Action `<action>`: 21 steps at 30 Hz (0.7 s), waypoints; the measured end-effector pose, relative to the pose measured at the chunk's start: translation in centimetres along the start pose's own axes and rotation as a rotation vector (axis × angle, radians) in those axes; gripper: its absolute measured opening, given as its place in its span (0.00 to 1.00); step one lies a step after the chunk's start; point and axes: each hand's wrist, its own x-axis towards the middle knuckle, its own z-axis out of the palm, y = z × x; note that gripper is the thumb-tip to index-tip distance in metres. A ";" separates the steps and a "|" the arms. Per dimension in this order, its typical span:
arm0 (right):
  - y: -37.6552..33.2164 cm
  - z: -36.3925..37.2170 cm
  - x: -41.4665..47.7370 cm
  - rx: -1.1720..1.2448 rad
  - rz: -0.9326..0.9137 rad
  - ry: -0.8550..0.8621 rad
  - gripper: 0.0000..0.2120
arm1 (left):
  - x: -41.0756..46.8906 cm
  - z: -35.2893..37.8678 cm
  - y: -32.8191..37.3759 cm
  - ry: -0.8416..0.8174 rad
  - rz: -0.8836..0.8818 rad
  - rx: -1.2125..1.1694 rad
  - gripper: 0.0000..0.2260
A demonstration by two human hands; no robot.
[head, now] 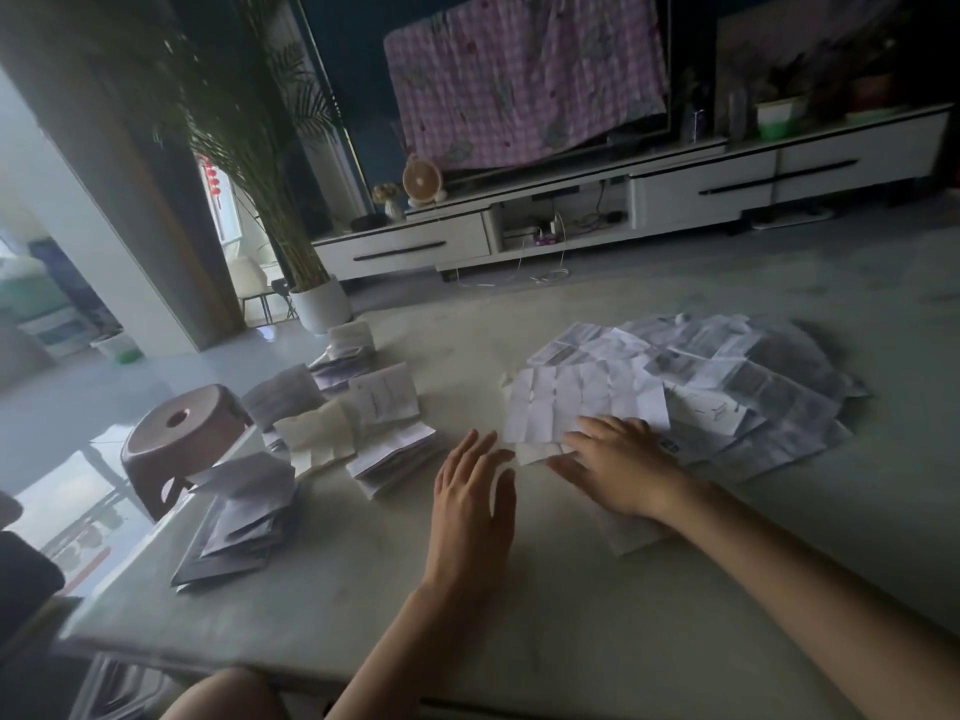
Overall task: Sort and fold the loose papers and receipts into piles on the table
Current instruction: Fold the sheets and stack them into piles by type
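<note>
Table: pale stone-look top, lit from the left, with paper at both ends.
Loose papers: wide, shallow heap of unfolded, creased slips on the right half, overlapping one another.
White sheet: large and heavily creased, lying on the near left edge of that heap, its printed side hidden.
Right hand: palm down on the sheet's near edge, fingers spread and nearly straight, pressing on the paper and not curled round it.
Left hand: flat and relaxed just left of the sheet, fingers straight and close together, holding nothing; whether it touches the tabletop I cannot tell.
Folded piles: one dark stack near the left corner, a lighter fanned bundle near the left hand, and smaller bundles further back along the left side.
Stool: pinkish plastic with a hole in the seat, just beyond the table's left edge.
Beyond the table: white plant pot with tall fronds, long white cabinet, checked pink cloth hung over a screen, small round fan.
</note>
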 end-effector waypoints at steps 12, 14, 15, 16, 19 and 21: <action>-0.4 -1.3 -0.5 0.262 -0.046 0.215 0.30 | 1.6 0.7 1.3 0.046 -0.183 -0.109 0.15; -0.5 -3.3 -1.1 0.629 -0.079 0.448 0.24 | 2.6 -0.1 1.8 0.092 -0.330 -0.239 0.13; -0.3 -4.2 -1.5 0.807 -0.075 0.550 0.21 | 3.2 -0.5 2.0 0.087 -0.410 -0.354 0.15; 0.0 -5.0 -1.9 0.962 -0.059 0.632 0.18 | 3.9 -1.0 2.3 0.069 -0.482 -0.484 0.18; 1.0 -6.2 -2.8 1.333 0.001 0.652 0.16 | 5.6 -2.2 2.7 -0.075 -0.689 -0.801 0.35; 1.5 -6.0 -2.7 1.443 0.028 0.587 0.16 | 6.3 -2.7 2.6 -0.222 -0.729 -0.918 0.37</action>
